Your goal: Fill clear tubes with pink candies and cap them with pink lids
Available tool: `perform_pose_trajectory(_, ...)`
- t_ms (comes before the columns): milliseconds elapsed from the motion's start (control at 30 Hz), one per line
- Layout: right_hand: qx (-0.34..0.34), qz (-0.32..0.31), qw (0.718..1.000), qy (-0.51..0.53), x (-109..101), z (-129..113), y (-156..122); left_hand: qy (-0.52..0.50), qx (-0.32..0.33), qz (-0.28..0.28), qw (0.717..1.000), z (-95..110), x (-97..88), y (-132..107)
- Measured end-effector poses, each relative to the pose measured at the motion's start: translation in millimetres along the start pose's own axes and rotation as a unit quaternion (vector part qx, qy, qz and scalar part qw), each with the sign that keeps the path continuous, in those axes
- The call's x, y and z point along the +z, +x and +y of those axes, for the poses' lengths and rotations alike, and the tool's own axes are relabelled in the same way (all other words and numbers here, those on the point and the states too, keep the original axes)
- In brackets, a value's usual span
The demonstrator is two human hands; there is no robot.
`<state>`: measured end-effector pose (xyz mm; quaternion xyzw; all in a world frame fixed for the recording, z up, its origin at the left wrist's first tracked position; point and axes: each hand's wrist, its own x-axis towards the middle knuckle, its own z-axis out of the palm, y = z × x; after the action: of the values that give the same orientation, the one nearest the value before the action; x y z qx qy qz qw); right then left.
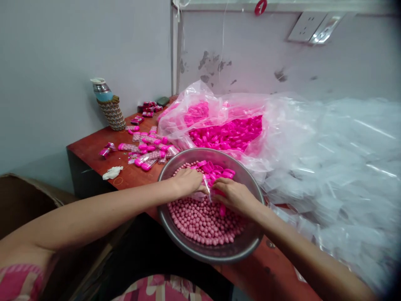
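A metal bowl [175, 246] at the table's front edge holds many round pink beads [200, 223] and a heap of bright pink plastic caps [216, 170]. Inside it, my left hand [189, 182] is closed around a clear plastic tube [202, 195], which shows only in part. My right hand [233, 194] is close beside it, fingers curled over the tube's other side and some pink caps. What its fingertips grip is hidden. One pink cap [222, 210] lies on the beads just below my right hand.
Filled tubes with pink caps [150, 156] lie left of the bowl on the red table [90, 146]. A clear bag of pink caps [225, 133] stands behind. Many clear empty tubes [338, 159] pile up at right. A bottle in a knitted sleeve [112, 113] stands back left.
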<state>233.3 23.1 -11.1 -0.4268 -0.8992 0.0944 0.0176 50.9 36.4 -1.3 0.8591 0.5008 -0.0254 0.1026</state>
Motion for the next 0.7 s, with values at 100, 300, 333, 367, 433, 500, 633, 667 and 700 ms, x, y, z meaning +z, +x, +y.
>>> perform_pose_trajectory(100,0.004,0.022,1.000,0.022,-3,7,-1,-0.027,-0.031,-0.032,0.999,6,0.0,10)
perform_pose_trajectory(300,-0.005,0.036,0.996,0.079,-24,20,-21,-0.065,0.008,-0.002,0.998,20,7.2,15)
perform_pose_trajectory(333,-0.006,0.013,0.996,0.085,-25,20,-26,-0.071,0.019,0.010,0.997,21,7.5,15)
perform_pose_trajectory(367,-0.007,-0.006,0.996,0.087,-26,19,-31,-0.075,0.028,0.019,0.997,21,6.9,14)
perform_pose_trajectory(433,-0.007,-0.020,0.996,0.082,-26,18,-38,-0.085,0.045,0.037,0.995,18,1.8,11)
perform_pose_trajectory(500,-0.007,-0.013,0.997,0.076,-25,19,-41,-0.093,0.070,0.059,0.991,11,-8.5,4)
perform_pose_trajectory(633,-0.020,0.007,0.996,0.090,-26,27,-40,-0.082,0.096,0.070,0.990,0,-32.9,-16)
perform_pose_trajectory(667,-0.023,0.010,0.995,0.092,-27,29,-39,-0.074,0.091,0.059,0.991,-1,-36.6,-21)
perform_pose_trajectory(700,-0.028,0.011,0.995,0.092,-28,31,-38,-0.063,0.088,0.043,0.993,0,-38.4,-27)
